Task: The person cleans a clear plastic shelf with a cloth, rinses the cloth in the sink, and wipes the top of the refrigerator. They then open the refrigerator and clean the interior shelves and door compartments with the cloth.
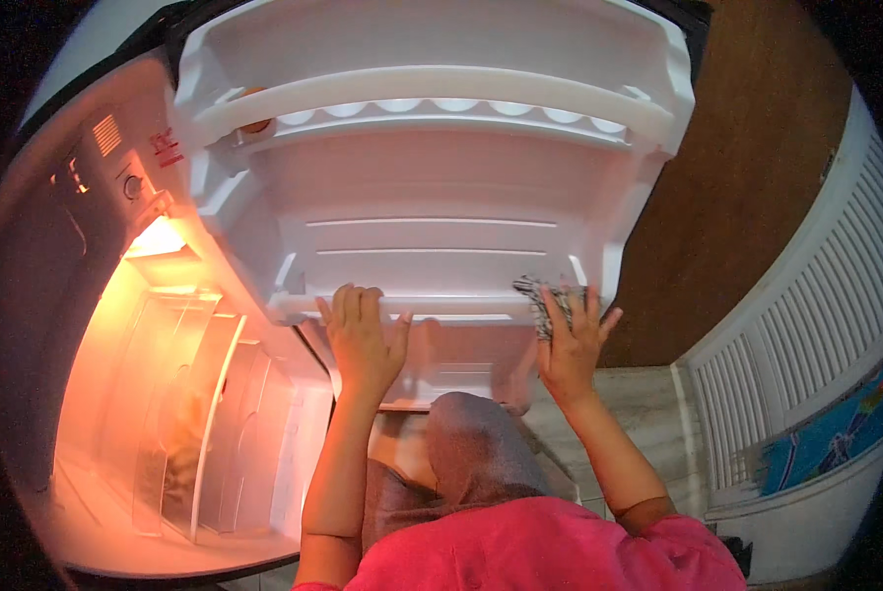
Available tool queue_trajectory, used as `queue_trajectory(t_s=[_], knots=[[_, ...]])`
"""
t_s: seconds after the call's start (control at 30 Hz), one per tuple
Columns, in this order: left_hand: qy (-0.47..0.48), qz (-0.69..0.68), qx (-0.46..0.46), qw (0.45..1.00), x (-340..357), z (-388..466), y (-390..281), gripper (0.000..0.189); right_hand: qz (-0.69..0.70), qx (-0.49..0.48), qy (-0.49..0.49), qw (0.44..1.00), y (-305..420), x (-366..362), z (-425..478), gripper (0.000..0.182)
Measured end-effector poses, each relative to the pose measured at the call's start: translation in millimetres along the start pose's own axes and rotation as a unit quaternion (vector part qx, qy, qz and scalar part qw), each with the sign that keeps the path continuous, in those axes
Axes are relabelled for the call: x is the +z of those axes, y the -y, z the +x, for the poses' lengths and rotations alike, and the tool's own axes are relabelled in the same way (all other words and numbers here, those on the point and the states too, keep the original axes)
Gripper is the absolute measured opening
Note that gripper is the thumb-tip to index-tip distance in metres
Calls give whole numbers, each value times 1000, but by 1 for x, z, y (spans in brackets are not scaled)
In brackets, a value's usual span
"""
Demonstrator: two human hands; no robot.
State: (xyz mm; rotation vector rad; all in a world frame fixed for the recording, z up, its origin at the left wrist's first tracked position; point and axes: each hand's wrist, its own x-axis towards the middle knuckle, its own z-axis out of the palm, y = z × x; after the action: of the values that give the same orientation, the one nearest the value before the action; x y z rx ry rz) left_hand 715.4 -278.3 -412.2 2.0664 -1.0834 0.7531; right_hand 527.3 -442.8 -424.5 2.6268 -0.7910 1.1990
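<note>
In front of me stands an open refrigerator door (427, 185) with white moulded shelves. My left hand (364, 332) rests with its fingers over the rail of a lower door shelf (452, 305), near that rail's left end; its thumb is spread. Near the right end, my right hand (574, 332) presses a crumpled black-and-white patterned cloth (537, 292) against the same rail. Part of the cloth lies hidden under the fingers. Higher up, scalloped egg hollows (452, 105) line a shelf, and a brownish round item (255, 124) sits at its left end behind the rail.
At left is the lit refrigerator interior (183, 414) with transparent shelves or drawers. A brown wooden surface (752, 185) and a white louvred panel (818, 318) stand to the right. Below the door are my knee (478, 443) and the light floor (634, 414).
</note>
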Motion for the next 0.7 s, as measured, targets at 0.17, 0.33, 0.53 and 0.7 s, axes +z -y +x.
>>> queue_trajectory(t_s=[0.17, 0.33, 0.53, 0.7], knots=[[8, -41, -1, 999, -6, 2, 2, 32, 94, -83, 86, 988, 83, 1, 43, 49], [-23, -197, -2, 980, -18, 5, 26, 32, 173, -143, 116, 968, 139, 27, 68, 32], [-70, -190, -61, 977, -54, -13, 50, 30, 182, -178, 188, 949, 74, 12, 77, 22], [-90, -181, -107, 974, -60, -60, 69, 22, 44, -159, 324, 931, 36, -18, 92, 24]])
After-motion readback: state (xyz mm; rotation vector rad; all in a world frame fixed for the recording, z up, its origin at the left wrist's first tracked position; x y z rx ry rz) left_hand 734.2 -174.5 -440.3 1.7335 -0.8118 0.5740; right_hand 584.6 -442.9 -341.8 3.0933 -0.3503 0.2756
